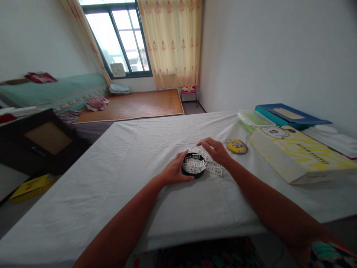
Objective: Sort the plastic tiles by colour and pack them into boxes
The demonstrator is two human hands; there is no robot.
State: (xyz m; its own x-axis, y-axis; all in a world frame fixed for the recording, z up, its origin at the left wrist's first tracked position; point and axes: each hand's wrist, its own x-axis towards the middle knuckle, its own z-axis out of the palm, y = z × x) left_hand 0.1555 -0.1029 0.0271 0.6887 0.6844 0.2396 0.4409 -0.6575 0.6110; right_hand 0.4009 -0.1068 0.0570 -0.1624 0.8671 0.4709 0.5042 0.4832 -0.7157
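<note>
A small round black container (193, 167) sits on the white-covered table (134, 163), filled with several small white plastic grid pieces (195, 162). More of the same pieces (214, 168) lie scattered on the cloth to its right. My left hand (174, 170) curls around the container's left side and holds it. My right hand (214, 150) lies over the scattered pieces behind and right of the container, fingers bent down onto them. A round yellow lid (237, 146) lies just right of my right hand.
A long yellow and white box (304, 154) lies at the right, with a clear green-tinted plastic box (255, 119) and a blue folder (290, 114) behind it. Beyond the table are a bed (52, 93), a woven mat (134, 104), a window and curtains. A dark cabinet (41, 139) stands left.
</note>
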